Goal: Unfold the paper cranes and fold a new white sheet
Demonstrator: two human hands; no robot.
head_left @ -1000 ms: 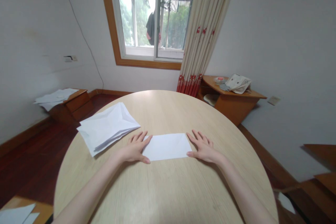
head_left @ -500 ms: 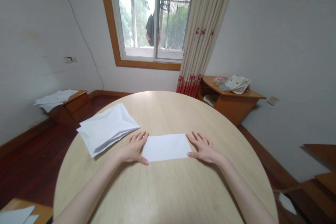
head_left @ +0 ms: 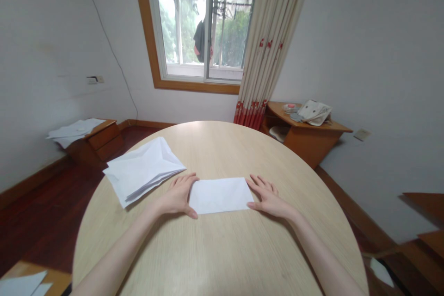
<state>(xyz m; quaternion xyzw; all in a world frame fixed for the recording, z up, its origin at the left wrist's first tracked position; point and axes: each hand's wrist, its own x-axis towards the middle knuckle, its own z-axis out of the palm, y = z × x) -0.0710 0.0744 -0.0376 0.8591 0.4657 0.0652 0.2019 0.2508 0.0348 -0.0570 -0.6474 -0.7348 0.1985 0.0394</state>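
Observation:
A white rectangular sheet of paper point(head_left: 220, 195), possibly folded, lies flat on the round wooden table point(head_left: 215, 249). At its left edge rests my left hand point(head_left: 179, 195), thumb near the lower corner and fingers near the upper one. My right hand point(head_left: 266, 196) lies along the right edge in the same way, its thumb touching the lower corner. Both hands have thumb and fingers spread apart, with palms down. Left of my left hand is a loose stack of white papers point(head_left: 144, 169), some of them creased.
A small wooden cabinet point(head_left: 104, 138) with papers on it stands at the left wall. Beyond the table at the right, a wooden corner desk point(head_left: 308, 141) holds a light cloth bag point(head_left: 315, 112). Behind the table hangs a curtain point(head_left: 268, 55) beside the window.
The fingers of my left hand have drawn slightly in toward the paper's upper left corner. My right hand stays almost still, and the view has shifted a little.

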